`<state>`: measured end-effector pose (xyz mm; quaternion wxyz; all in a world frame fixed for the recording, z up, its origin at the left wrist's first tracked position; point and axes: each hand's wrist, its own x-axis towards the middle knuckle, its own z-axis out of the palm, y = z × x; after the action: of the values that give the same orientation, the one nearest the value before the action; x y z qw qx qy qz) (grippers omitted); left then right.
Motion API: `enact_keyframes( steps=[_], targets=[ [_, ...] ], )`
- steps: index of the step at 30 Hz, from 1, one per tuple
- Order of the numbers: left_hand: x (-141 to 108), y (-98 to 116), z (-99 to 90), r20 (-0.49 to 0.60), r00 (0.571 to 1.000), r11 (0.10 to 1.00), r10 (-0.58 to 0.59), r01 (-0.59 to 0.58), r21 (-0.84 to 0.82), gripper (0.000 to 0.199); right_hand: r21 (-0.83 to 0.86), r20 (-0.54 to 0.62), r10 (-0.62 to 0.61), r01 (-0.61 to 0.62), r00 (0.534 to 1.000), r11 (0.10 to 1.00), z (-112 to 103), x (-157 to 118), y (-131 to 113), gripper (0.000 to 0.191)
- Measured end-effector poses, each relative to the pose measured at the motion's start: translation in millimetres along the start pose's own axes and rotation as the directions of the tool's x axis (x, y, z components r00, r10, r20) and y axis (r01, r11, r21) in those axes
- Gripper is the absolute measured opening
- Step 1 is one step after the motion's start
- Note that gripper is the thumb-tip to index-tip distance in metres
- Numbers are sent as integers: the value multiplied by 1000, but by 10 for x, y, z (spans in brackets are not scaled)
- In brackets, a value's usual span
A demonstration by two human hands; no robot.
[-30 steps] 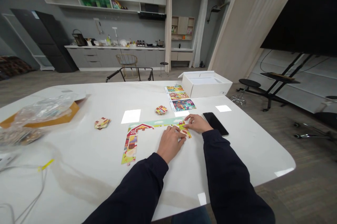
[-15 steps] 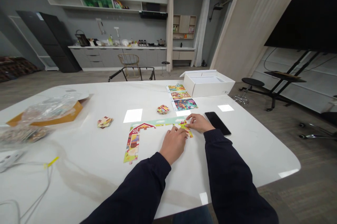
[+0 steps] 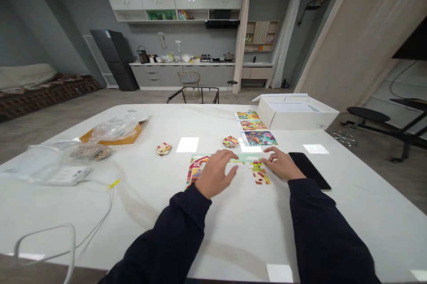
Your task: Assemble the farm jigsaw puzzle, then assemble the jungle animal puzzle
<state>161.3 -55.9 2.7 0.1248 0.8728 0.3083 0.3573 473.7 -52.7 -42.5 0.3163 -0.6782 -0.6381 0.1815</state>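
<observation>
A partly joined jigsaw puzzle (image 3: 259, 166) lies on the white table, its strip running along the top and down both sides. My left hand (image 3: 217, 173) hovers over its left and middle part, thumb and fingers apart, hiding some of the red barn pieces. Nothing shows between those fingers. At the right-hand corner, my right hand (image 3: 280, 164) has its fingertips by the puzzle's edge, fingers apart and holding nothing. Beyond the hands sit two small piles of loose pieces, one pile (image 3: 230, 142) near the middle and another pile (image 3: 163, 149) farther left.
Picture sheets (image 3: 259, 138) lie before an open white box (image 3: 296, 115). A black phone (image 3: 309, 170) is right of my right hand. On the left are plastic bags (image 3: 116, 128), an orange-yellow packet (image 3: 128, 139), a white power strip (image 3: 65, 175) and a cable (image 3: 108, 213).
My left hand has lifted off the right-side pieces and moved left, uncovering a cow-patterned piece. My right hand has drawn slightly outward. The camera view has turned left.
</observation>
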Motion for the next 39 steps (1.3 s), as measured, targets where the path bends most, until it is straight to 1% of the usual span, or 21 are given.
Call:
enact_keyframes(
  steps=[1,2,3,4,6,7,9,10,11,12,15,16,19,21,25,29,32,33,35,37,39],
  targets=[
    [-56,-230,-190,-76,996,998,-51,52,22,20,-23,-39,-15,15,999,1000,-3,8,0,37],
    [-139,-488,-381,-158,982,991,-102,114,69,18,-45,-76,-25,22,997,999,-6,17,1,36],
    [-249,-761,-567,-240,958,973,-154,190,133,18,-64,-102,-32,26,994,998,-10,25,2,34],
    [-377,-1035,-740,-314,926,937,-210,282,205,20,-77,-117,-38,29,992,997,-12,33,2,34],
    [-649,-1524,-1022,-401,860,845,-315,447,295,27,-90,-114,-43,33,993,995,-13,42,-2,35],
    [-770,-1717,-1123,-416,834,802,-363,507,316,31,-93,-108,-46,36,993,995,-11,44,-5,36],
    [-940,-1975,-1243,-435,773,733,-461,608,305,36,-100,-99,-48,38,994,994,0,44,-11,37],
    [-984,-2044,-1265,-441,754,717,-487,634,290,36,-105,-99,-47,37,994,994,7,45,-13,37],
    [-1002,-2082,-1268,-447,745,717,-495,641,274,35,-111,-102,-45,33,994,993,14,45,-13,38],
    [-1000,-2096,-1257,-449,748,729,-488,633,262,33,-116,-106,-40,27,994,993,21,47,-12,38],
    [-944,-2091,-1191,-435,780,772,-450,584,249,25,-127,-105,-26,13,994,992,39,58,2,41],
    [-928,-2092,-1171,-426,783,775,-452,582,246,21,-129,-100,-26,13,995,991,45,62,9,42],
    [-914,-2119,-1139,-423,775,770,-469,594,233,14,-139,-81,-39,27,996,990,59,72,31,43],
    [-922,-2139,-1132,-438,764,768,-474,602,219,19,-142,-77,-46,35,996,989,68,74,39,42],
    [-934,-2164,-1115,-481,736,762,-476,619,192,36,-136,-79,-42,31,996,990,81,69,25,42],
    [-943,-2209,-1092,-484,726,764,-488,624,166,32,-129,-78,-29,18,997,991,83,61,-9,42],
    [-934,-2194,-1110,-492,725,771,-482,617,155,37,-114,-79,-35,26,996,993,79,55,-39,42],
    [-920,-2155,-1127,-497,732,781,-466,605,158,38,-107,-78,-38,30,996,994,77,53,-50,42],
    [-868,-2002,-1170,-502,768,825,-398,539,172,39,-97,-75,-41,33,996,995,72,49,-70,42],
    [-782,-1737,-1198,-495,822,891,-281,416,185,38,-96,-73,-41,34,997,995,70,47,-88,41],
    [-671,-1376,-1167,-478,863,946,-163,275,174,37,-104,-72,-40,33,997,994,72,46,-102,40]
  ],
)
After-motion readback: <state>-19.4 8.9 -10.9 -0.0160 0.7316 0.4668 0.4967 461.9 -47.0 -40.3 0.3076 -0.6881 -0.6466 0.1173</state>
